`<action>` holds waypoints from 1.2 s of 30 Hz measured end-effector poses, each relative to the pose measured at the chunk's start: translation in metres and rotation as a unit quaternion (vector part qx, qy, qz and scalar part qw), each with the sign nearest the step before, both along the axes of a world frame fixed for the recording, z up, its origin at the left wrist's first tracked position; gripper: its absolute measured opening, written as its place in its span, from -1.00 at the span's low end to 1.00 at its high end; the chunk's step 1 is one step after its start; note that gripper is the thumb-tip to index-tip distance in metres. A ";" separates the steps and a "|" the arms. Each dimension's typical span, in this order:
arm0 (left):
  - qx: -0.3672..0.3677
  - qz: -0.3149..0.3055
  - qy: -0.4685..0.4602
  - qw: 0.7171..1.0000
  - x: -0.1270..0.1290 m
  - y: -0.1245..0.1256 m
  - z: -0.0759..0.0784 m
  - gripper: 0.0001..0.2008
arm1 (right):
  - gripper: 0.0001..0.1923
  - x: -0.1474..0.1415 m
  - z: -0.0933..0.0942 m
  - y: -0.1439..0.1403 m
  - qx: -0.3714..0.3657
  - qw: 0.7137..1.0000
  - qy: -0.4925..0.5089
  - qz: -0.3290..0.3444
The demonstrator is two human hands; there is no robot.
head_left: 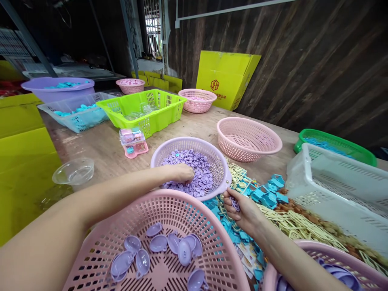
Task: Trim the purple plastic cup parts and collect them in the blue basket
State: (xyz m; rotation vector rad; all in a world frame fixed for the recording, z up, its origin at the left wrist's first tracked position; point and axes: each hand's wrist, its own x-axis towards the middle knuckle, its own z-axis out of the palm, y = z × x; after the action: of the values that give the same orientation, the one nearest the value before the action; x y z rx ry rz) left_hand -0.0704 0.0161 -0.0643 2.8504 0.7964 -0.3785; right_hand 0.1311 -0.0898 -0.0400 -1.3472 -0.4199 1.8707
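Observation:
A lilac basket (222,161) holds a heap of small purple swirl-patterned plastic pieces (201,180). My left hand (182,173) reaches into this heap with its fingers curled down; the fingertips and whatever they grip are hidden. At the basket's right rim is my right hand (239,208), its fingers curled around small purple pieces (234,203), with thumb and forefinger close to the rim. Nearest me, a large pink basket (224,250) contains several purple cup-shaped plastic parts (184,251), lying loose at the bottom.
Blue and cream plastic parts (269,192) lie to the right, beside a white crate (306,169). A pink basket (248,151), lime-green basket (163,117) and pink toy case (133,141) stand beyond. At left is a clear bowl (74,171); a yellow carton (224,76) leans behind.

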 end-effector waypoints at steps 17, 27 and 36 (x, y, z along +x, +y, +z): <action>0.040 0.036 0.017 0.998 0.008 -0.005 -0.006 -0.82 | -0.66 -0.003 0.003 0.000 -0.008 1.000 -0.010 -0.006; -0.221 0.178 -0.177 0.942 0.005 0.002 0.023 -0.89 | -0.66 -0.001 0.001 0.001 0.009 1.000 0.007 -0.014; -0.420 0.072 -0.309 0.850 0.054 -0.025 0.051 -0.89 | -0.67 -0.003 0.008 -0.001 0.032 0.998 0.040 0.048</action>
State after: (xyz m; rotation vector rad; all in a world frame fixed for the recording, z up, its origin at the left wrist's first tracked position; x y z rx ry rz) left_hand -0.0161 -0.0090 -0.0138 1.8790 0.5126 0.1900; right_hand 0.1277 -0.0913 -0.0324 -1.2255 -0.5075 1.9652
